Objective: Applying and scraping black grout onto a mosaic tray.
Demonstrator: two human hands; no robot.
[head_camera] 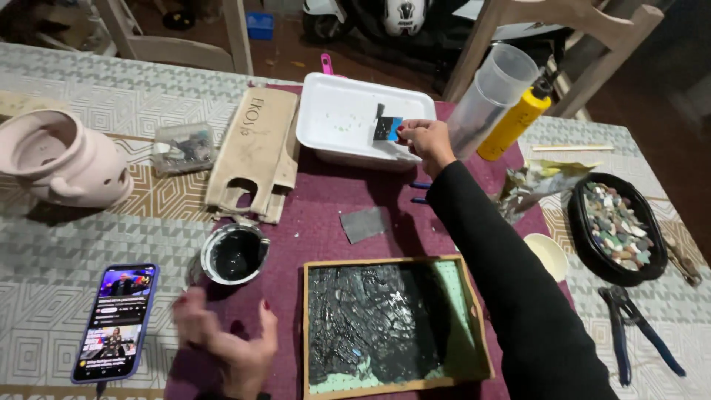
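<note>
From the head camera, our right hand (424, 141) pinches a small blue-and-black spreader card (386, 128) over the white foam tray (348, 111). We judge the card light, stiff and grout-slick, best pinched at its clean edge. Our left hand (226, 344), blurred, hangs loosely open beside the framed mosaic (392, 326).

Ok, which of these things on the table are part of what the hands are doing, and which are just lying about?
In use:
right hand holding a small blue and black spreader over the white tray
framed panel coated in black paste
cup of black paste
left hand, blurred, beside that cup

Lying about:
phone
pink ceramic pot
pliers
bowl of stones
yellow bottle
</note>
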